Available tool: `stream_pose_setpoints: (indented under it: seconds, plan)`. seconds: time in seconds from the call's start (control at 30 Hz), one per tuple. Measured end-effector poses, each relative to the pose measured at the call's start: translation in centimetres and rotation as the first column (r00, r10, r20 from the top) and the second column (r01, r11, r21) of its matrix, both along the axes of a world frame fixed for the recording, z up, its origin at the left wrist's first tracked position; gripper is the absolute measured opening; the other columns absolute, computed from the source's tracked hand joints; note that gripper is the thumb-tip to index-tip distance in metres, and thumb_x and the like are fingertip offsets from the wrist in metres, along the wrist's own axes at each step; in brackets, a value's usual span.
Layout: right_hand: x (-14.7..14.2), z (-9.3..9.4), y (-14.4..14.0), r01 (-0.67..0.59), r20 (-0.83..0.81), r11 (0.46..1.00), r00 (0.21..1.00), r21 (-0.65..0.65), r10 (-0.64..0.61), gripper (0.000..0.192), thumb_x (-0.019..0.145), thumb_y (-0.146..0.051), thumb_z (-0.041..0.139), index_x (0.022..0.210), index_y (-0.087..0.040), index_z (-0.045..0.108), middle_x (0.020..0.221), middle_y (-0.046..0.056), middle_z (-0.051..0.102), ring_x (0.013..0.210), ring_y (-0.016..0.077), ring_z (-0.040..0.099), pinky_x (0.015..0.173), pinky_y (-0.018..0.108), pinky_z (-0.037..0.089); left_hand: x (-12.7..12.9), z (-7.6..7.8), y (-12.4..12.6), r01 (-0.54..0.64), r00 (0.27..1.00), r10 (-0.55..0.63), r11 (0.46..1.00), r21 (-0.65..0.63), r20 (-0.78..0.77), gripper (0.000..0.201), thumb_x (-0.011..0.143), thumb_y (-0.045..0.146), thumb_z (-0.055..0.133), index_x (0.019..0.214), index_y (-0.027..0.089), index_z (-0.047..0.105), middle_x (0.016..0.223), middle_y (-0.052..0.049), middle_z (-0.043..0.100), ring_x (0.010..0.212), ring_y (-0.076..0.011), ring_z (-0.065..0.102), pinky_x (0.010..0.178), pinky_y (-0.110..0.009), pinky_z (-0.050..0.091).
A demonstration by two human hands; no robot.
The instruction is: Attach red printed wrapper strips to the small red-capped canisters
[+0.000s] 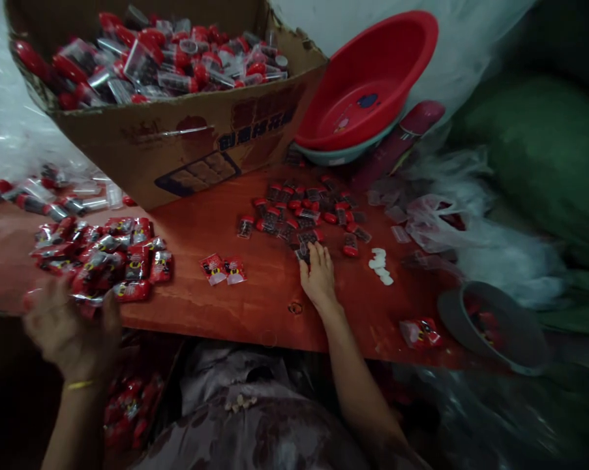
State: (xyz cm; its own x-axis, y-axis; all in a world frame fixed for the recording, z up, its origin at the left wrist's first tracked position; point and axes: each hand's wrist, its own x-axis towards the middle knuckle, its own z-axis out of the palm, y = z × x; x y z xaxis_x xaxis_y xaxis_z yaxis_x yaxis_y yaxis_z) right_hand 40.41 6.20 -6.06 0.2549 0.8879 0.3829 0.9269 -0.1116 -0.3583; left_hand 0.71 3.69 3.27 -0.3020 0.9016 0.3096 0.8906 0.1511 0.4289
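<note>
My right hand [319, 277] reaches to the near edge of a loose pile of small clear containers with red caps [308, 215]. Its thumb and fingertips close on one small dark-filled container [302, 253] at that edge, partly covered by the fingers. Blurred by motion, my left hand [74, 326] is over the table's front edge, fingers apart and nothing visible in it. Just beyond it is a heap of shiny red wrapped packets [108, 258]. Between the hands, two flat red printed wrappers [223, 269] lie side by side on the reddish table [177, 307].
An open cardboard box [186, 143] full of red-capped containers stands at the back left. Behind the pile lean a red basin [367, 85] and a dark pink bottle [402, 140]. White pieces [381, 266], a packet [421, 333] and a grey bowl [494, 326] are on the right.
</note>
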Motion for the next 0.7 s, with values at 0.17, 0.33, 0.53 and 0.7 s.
stream_pose_setpoints:
  seconds: [0.17,0.33,0.53,0.7]
  plan:
    - [-0.1,0.7,-0.9,-0.100,0.005,0.993,0.995,0.058,0.100,0.039,0.083,-0.020,0.041,0.121,-0.013,0.048,0.132,0.015,0.048,0.133,0.0288,0.029,0.104,0.050,0.034,7.4,-2.0,4.9,0.493,0.867,-0.494,0.869,-0.028,-0.064,0.030,0.086,0.038,0.047,0.102,0.020,0.064,0.103,-0.007,0.069,0.100,-0.0237,0.061,0.090,-0.039,0.046]
    - [-0.8,1.0,-1.8,-0.104,0.074,0.989,0.993,0.106,0.096,0.037,0.081,-0.019,0.045,0.117,-0.014,0.051,0.134,0.016,0.047,0.134,0.0299,0.029,0.104,0.053,0.031,13.5,-4.5,6.1,0.672,0.714,-0.688,0.725,-0.151,-0.128,0.031,0.082,0.037,0.054,0.108,0.025,0.066,0.132,-0.011,0.054,0.128,-0.0304,0.041,0.104,-0.050,0.030]
    - [-3.5,2.6,-2.6,-0.103,0.127,0.963,0.989,0.251,0.073,0.027,0.083,-0.026,0.050,0.107,-0.018,0.059,0.130,0.014,0.051,0.131,0.0301,0.035,0.103,0.053,0.032,14.4,-6.0,6.2,0.598,0.781,-0.612,0.791,-0.132,-0.126,0.027,0.085,0.035,0.049,0.099,0.029,0.071,0.124,-0.006,0.061,0.129,-0.0318,0.038,0.105,-0.052,0.027]
    - [-7.6,4.1,-2.8,-0.236,0.129,0.933,0.970,0.271,0.208,0.020,0.083,-0.021,0.051,0.098,-0.019,0.064,0.122,0.011,0.060,0.128,0.0260,0.040,0.107,0.050,0.028,15.0,-6.0,6.3,0.593,0.799,-0.598,0.801,-0.087,-0.066,0.028,0.087,0.031,0.044,0.093,0.028,0.072,0.116,-0.004,0.066,0.127,-0.0291,0.042,0.107,-0.052,0.023]
